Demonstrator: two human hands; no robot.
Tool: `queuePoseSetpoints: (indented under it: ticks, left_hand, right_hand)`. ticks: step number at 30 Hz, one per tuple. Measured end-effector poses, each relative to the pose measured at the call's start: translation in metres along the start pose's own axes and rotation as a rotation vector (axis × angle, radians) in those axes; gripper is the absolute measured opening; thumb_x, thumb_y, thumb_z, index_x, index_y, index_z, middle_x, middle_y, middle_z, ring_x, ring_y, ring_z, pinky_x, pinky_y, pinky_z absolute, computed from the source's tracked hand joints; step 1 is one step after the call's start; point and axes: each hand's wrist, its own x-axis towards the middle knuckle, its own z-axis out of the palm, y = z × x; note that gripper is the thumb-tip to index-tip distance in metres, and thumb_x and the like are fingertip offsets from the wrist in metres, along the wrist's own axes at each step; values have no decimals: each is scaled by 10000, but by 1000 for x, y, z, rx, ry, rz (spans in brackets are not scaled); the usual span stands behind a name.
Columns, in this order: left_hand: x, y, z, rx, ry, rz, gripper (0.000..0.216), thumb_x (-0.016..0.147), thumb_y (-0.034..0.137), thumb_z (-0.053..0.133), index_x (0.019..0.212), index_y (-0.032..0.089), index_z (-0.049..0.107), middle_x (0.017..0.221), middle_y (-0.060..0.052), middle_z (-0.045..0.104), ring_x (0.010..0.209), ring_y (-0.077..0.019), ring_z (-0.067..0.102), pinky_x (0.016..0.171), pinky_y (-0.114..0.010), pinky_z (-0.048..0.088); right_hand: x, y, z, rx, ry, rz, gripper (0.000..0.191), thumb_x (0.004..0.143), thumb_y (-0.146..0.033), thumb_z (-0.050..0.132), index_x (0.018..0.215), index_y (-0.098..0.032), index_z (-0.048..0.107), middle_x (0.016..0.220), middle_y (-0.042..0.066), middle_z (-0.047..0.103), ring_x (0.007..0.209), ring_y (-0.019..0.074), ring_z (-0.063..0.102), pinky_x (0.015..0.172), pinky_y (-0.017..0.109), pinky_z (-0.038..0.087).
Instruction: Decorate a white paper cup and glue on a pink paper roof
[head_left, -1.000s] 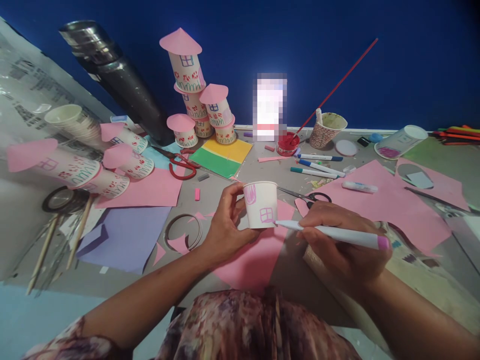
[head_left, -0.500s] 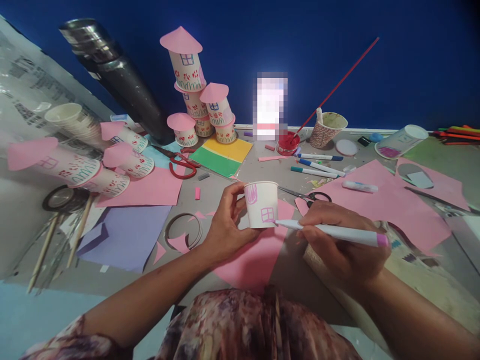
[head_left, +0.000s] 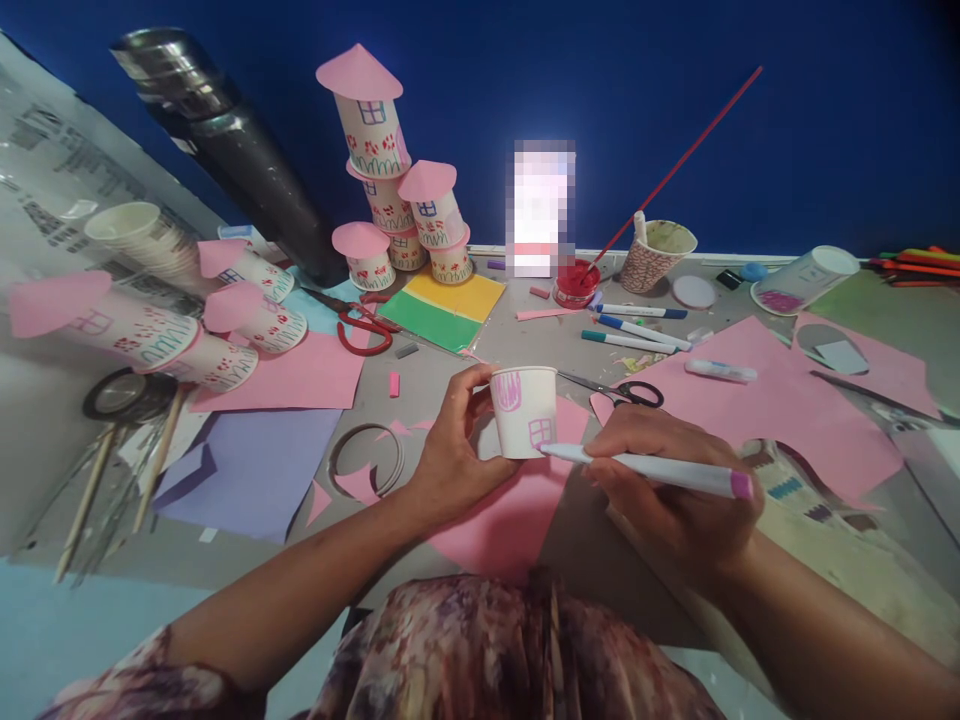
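A white paper cup (head_left: 517, 415) is held upright by my left hand (head_left: 454, 445), its fingers and thumb wrapped round the cup's left side and base. Purple-pink lines on the cup form a paned window low on the right and a filled shape under the rim. My right hand (head_left: 675, 475) is closed round a white felt-tip pen (head_left: 675, 472) with a pink end, whose tip meets the cup at the drawn window's lower edge. Below the cup lies a pink paper sheet (head_left: 499, 530). Black-handled scissors (head_left: 637, 393) rest just behind my right hand.
Paper-cup towers with pink cone roofs (head_left: 373, 125) stand at the back left, beside a leaning dark flask (head_left: 247, 170). Red-handled scissors (head_left: 365, 335), a tape ring (head_left: 397, 465) and pens (head_left: 637, 342) lie about. A red paint pot (head_left: 576, 288) holds a long stick.
The pen tip has shifted slightly left along the bottom of the drawn window, my right hand moving with it. The cup has turned a little in my left hand.
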Motion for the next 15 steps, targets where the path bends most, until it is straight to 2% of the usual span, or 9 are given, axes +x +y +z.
queuePoseSetpoints:
  ticks: [6,15]
  left_hand:
    - [-1,-1,-1,42,2,-2,787,694,136,847,1363,274,456,1420,-106,529,1317,-267,593,1172,-462,473]
    - [2,4,1,-57,-4,-63,761,704,157,862,1325,272,438,1414,-110,530,1364,-278,586,1195,-479,468]
  right_hand:
    - [0,-1,0,19,-17,18,74,921,-136,686,922,-205,711,735,34,761,601,155,669,582,295,500]
    - [2,-2,-5,11,3,34,100,911,-124,674,882,-212,712,678,10,726,575,155,640,581,300,487]
